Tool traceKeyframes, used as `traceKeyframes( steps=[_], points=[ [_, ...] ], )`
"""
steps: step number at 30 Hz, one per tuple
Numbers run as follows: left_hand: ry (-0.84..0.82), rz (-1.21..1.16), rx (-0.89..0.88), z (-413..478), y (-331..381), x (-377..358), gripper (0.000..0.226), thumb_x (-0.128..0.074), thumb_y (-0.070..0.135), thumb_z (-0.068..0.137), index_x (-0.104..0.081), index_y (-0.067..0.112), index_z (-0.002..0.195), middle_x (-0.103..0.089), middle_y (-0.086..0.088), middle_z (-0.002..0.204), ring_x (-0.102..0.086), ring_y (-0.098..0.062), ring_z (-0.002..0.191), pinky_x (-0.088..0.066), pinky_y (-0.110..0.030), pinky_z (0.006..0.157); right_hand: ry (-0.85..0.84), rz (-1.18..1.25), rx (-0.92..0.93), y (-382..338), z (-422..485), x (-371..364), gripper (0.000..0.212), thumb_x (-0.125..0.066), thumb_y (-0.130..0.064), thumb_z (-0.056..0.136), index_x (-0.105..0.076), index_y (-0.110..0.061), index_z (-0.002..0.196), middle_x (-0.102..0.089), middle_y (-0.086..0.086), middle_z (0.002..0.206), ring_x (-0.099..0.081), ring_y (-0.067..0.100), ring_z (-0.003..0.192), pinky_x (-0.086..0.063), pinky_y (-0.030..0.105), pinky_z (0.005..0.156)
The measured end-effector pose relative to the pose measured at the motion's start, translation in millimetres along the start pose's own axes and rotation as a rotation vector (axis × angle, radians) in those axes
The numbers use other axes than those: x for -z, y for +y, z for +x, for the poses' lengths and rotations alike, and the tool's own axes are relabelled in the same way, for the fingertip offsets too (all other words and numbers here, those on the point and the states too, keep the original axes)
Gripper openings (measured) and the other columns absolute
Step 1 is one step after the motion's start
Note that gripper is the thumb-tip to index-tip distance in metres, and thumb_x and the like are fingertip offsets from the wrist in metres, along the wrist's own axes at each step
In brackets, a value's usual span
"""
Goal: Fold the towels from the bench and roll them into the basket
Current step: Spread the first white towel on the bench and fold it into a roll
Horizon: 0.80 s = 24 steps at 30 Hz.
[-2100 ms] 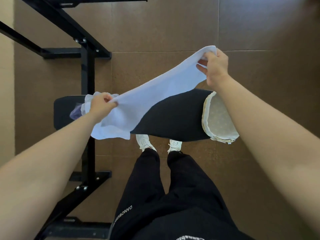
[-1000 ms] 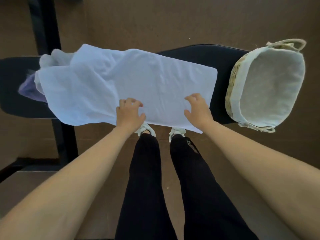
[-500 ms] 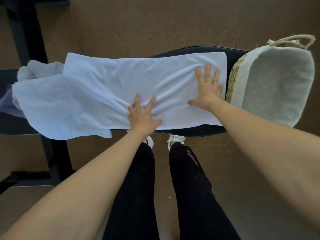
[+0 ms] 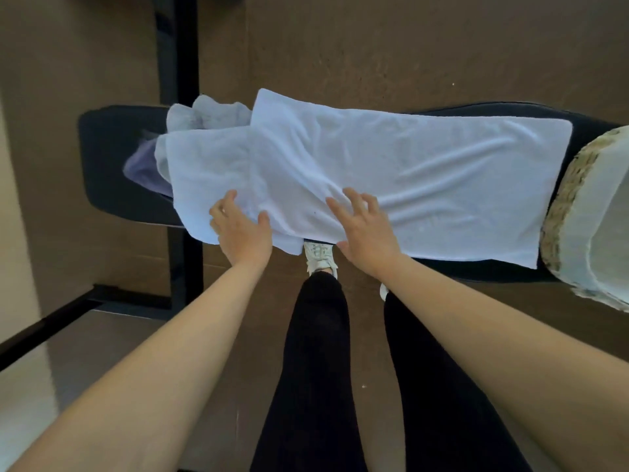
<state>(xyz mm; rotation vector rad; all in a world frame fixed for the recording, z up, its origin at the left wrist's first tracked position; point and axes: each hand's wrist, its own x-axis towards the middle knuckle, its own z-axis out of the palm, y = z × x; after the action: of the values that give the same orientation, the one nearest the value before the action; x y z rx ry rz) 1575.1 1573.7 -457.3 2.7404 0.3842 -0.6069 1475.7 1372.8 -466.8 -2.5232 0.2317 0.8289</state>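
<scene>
A heap of towels (image 4: 207,115) sits on the left end of the bench (image 4: 102,158); the white towel (image 4: 425,172) lies spread along the seat beside it. The left hand (image 4: 241,233) and right hand (image 4: 366,229) rest loose-fingered on its near edge, gripping nothing. The basket (image 4: 565,212) stands rightmost. Soft, light, limp: the white towel likely folds best pinched at its corners.

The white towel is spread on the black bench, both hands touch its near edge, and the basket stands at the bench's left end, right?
No. The head view shows the wicker basket at the right end of the black bench, not the left. The rest holds: the white towel lies spread on it, with the left hand and right hand touching its near edge.
</scene>
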Motion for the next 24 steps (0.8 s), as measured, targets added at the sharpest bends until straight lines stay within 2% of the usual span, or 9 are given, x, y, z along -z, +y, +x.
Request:
traceKeyframes(
  steps=[3,6,8,12,14,17,19,21,24],
  points=[
    [-0.121,-0.142,0.087,18,-16,5,0.062,-0.073,0.033,0.093,-0.04,0.024,0.144,-0.05,0.0,0.142,-0.058,-0.025,0.121,-0.053,-0.048,0.093,-0.059,-0.119,-0.038,-15,12,-13,0.095,-0.076,-0.035,0.087,-0.017,-0.033,0.16,-0.009,0.004,0.17,-0.016,0.046,0.15,-0.04,0.055,0.108],
    [-0.224,-0.093,0.145,27,-23,5,0.049,-0.071,0.048,0.091,-0.046,0.024,0.127,-0.064,0.007,0.109,-0.064,-0.027,0.108,-0.053,-0.048,0.091,-0.112,-0.194,-0.072,-14,17,-23,0.099,-0.078,-0.033,0.084,-0.014,-0.037,0.159,0.0,0.006,0.171,-0.008,0.05,0.152,-0.031,0.062,0.113],
    [-0.317,-0.067,0.136,31,-26,4,0.039,-0.068,0.055,0.091,-0.053,0.026,0.114,-0.061,0.016,0.09,-0.065,-0.025,0.099,-0.053,-0.045,0.09,-0.141,-0.219,-0.073,-13,17,-27,0.099,-0.077,-0.035,0.084,-0.013,-0.04,0.159,0.009,0.007,0.171,-0.001,0.051,0.153,-0.026,0.066,0.115],
    [-0.358,-0.056,0.039,39,-34,7,0.021,-0.068,0.043,0.094,-0.062,0.023,0.095,-0.063,0.007,0.092,-0.062,-0.022,0.092,-0.046,-0.035,0.076,-0.173,-0.274,-0.071,-17,15,-30,0.099,-0.075,-0.044,0.086,-0.009,-0.044,0.16,0.02,0.011,0.169,0.008,0.053,0.152,-0.018,0.071,0.117],
    [-0.352,-0.086,0.046,40,-36,11,0.018,-0.067,0.033,0.094,-0.058,0.018,0.089,-0.062,0.002,0.088,-0.059,-0.022,0.084,-0.041,-0.034,0.069,-0.183,-0.272,-0.074,-19,15,-31,0.1,-0.076,-0.042,0.085,-0.009,-0.045,0.16,0.022,0.012,0.169,0.009,0.055,0.152,-0.016,0.073,0.116],
    [-0.311,-0.044,0.089,36,-41,20,0.02,-0.064,0.022,0.09,-0.049,0.015,0.078,-0.051,0.002,0.073,-0.049,-0.024,0.072,-0.034,-0.035,0.058,-0.191,-0.269,-0.08,-19,14,-31,0.1,-0.077,-0.038,0.084,-0.012,-0.046,0.16,0.019,0.013,0.17,0.007,0.056,0.151,-0.017,0.073,0.116],
    [-0.307,-0.065,0.12,32,-44,23,0.015,-0.065,0.016,0.088,-0.052,0.015,0.081,-0.051,0.003,0.076,-0.051,-0.025,0.075,-0.037,-0.034,0.059,-0.201,-0.241,-0.103,-23,14,-31,0.093,-0.073,-0.035,0.086,-0.016,-0.046,0.159,0.017,0.012,0.17,0.006,0.055,0.152,-0.017,0.072,0.117],
    [-0.33,-0.136,0.138,29,-41,26,0.017,-0.071,0.016,0.087,-0.057,0.015,0.097,-0.054,0.006,0.085,-0.056,-0.021,0.081,-0.041,-0.033,0.067,-0.151,-0.186,-0.139,-30,14,-28,0.086,-0.069,-0.03,0.088,-0.021,-0.044,0.158,0.007,0.011,0.171,-0.001,0.052,0.152,-0.019,0.069,0.117],
    [-0.359,-0.23,0.132,28,-35,29,0.04,-0.078,0.021,0.089,-0.053,0.019,0.121,-0.058,0.009,0.089,-0.058,-0.007,0.078,-0.045,-0.031,0.073,0.014,0.02,-0.151,-44,13,-23,0.074,-0.069,-0.022,0.086,-0.04,-0.031,0.153,-0.032,0.011,0.157,-0.032,0.041,0.14,-0.035,0.053,0.108]
  ],
)
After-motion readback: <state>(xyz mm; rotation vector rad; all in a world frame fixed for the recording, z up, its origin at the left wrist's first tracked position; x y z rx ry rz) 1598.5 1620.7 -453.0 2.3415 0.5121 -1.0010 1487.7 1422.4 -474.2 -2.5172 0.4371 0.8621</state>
